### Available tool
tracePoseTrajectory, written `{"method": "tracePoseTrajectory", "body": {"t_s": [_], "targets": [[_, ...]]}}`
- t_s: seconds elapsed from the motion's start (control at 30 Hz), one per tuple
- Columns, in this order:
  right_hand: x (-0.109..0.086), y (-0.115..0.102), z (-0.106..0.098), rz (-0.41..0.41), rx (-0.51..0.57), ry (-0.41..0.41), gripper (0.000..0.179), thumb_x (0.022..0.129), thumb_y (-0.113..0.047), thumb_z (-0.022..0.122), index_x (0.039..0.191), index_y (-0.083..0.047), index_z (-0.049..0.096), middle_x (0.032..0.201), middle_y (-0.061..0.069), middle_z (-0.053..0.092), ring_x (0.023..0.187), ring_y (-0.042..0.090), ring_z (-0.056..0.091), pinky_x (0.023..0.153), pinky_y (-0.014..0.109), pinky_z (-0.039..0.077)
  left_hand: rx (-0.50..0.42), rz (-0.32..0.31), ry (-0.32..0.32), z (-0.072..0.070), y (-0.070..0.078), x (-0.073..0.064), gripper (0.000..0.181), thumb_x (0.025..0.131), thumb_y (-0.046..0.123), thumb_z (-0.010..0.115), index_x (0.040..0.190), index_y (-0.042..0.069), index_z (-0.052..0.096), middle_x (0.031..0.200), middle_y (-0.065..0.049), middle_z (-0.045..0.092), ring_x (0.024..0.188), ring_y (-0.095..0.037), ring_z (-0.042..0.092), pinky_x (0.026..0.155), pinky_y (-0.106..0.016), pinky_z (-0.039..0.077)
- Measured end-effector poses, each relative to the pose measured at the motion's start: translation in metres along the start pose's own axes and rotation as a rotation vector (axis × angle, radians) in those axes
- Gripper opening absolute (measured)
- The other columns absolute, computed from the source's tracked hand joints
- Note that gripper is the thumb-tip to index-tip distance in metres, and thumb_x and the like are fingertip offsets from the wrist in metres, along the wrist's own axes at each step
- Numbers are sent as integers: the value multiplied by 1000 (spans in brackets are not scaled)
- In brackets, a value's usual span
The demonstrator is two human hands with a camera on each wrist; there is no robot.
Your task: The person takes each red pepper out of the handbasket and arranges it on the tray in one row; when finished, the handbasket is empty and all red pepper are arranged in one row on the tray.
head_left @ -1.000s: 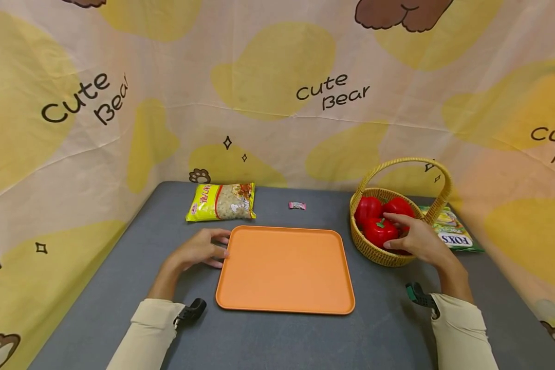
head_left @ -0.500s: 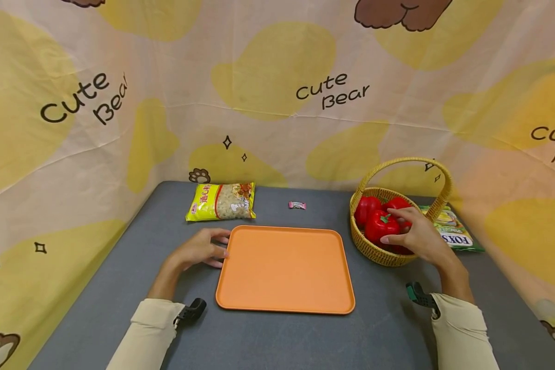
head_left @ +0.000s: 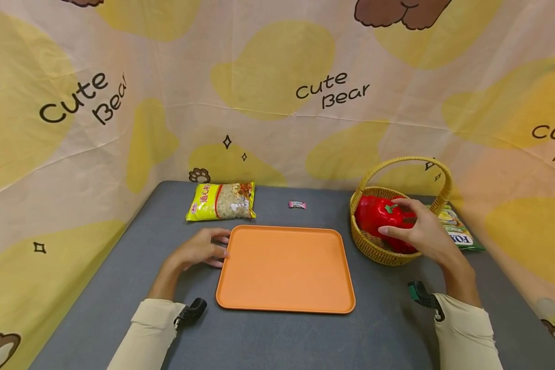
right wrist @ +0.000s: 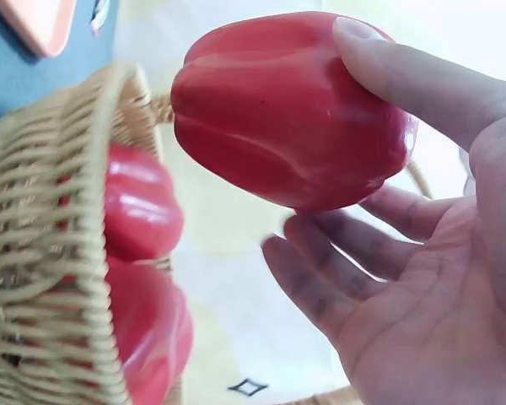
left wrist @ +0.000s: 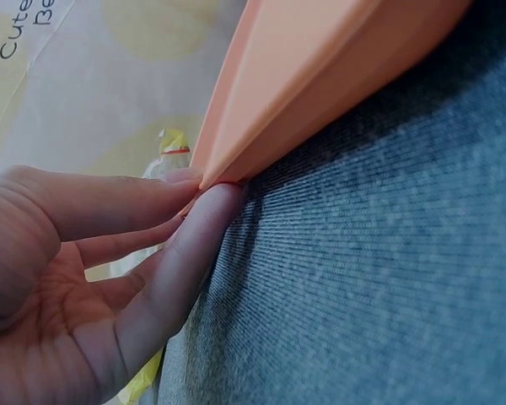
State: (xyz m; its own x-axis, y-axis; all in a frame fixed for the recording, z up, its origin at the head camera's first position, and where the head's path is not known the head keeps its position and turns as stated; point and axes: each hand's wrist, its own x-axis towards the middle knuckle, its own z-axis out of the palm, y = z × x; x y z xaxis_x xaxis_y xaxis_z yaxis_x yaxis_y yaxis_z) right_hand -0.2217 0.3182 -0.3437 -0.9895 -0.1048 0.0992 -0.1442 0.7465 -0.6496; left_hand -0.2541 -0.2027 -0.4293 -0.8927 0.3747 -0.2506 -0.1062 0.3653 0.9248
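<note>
The right hand (head_left: pixel 425 230) is gripping a red pepper (right wrist: pixel 278 110), its thumb pressing one side and its fingers (right wrist: pixel 308 277) spreading wide to support the other. Compared with half a second ago, these fingers are carrying the pepper higher, and it is now clearing the basket's rim, apart from its neighbours; the grip is apparently bearing the weight, so the lifting seems to be well under way. Directly below these fingers, the woven basket (head_left: pixel 374 253) is standing, with at least two other peppers (right wrist: pixel 139 202) resting inside. Just past its outer side, a green packet (head_left: pixel 458 231) is lying partly hidden.

The left hand (head_left: pixel 198 252) is holding its place, thumb and finger pinching the edge of an orange tray (head_left: pixel 284 270), which is stretching from those fingers toward the basket. Beyond the left fingers, a yellow bag (head_left: pixel 222 201) is lying near the table's (head_left: pixel 282 339) far edge; between both hands, farther off, a small pink wrapper (head_left: pixel 297 205) is resting.
</note>
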Motion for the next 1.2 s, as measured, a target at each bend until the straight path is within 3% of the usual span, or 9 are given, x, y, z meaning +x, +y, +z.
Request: {"method": "tracePoseTrajectory", "body": {"t_s": [0.23,0.33,0.57,0.77,0.97,1.2], "targets": [[-3,-17,8,-49,50,-23,80,92,-41,83,153,-8,45,145,20,55,124,42,58,90,27,57,1,7,2,0,0,1,69,94,-7,67,156,-12,38,144,-33,48,95,-21,69,79,-41,68],[-2,-22,14,-84,54,-35,78,92,-39,83,154,-8,46,144,20,55,124,42,59,87,21,56,6,4,5,1,0,0,68,95,-7,67,156,-12,38,143,-33,49,95,-21,69,79,-41,68],[5,-30,37,-153,29,-64,76,89,-37,86,150,-10,51,140,19,60,113,38,65,94,43,61,47,-4,22,3,2,0,66,96,-6,66,156,-11,40,141,-30,51,94,-21,69,77,-40,68],[9,-38,58,-158,72,-133,80,86,-34,88,151,-12,49,146,16,56,126,39,59,104,60,57,51,4,22,3,2,1,65,96,-7,65,156,-11,40,139,-30,52,93,-20,69,77,-39,68],[15,-45,78,-177,103,-175,80,81,-21,92,148,-9,50,141,14,60,122,37,61,100,55,61,53,1,24,4,3,1,65,95,-8,65,155,-12,40,140,-30,51,91,-19,68,76,-38,68],[24,-53,100,-197,108,-226,78,82,-29,91,146,-6,54,136,14,64,119,35,63,95,49,63,60,-5,27,4,3,0,65,95,-8,65,155,-11,41,141,-30,51,92,-19,68,76,-38,68]]}}
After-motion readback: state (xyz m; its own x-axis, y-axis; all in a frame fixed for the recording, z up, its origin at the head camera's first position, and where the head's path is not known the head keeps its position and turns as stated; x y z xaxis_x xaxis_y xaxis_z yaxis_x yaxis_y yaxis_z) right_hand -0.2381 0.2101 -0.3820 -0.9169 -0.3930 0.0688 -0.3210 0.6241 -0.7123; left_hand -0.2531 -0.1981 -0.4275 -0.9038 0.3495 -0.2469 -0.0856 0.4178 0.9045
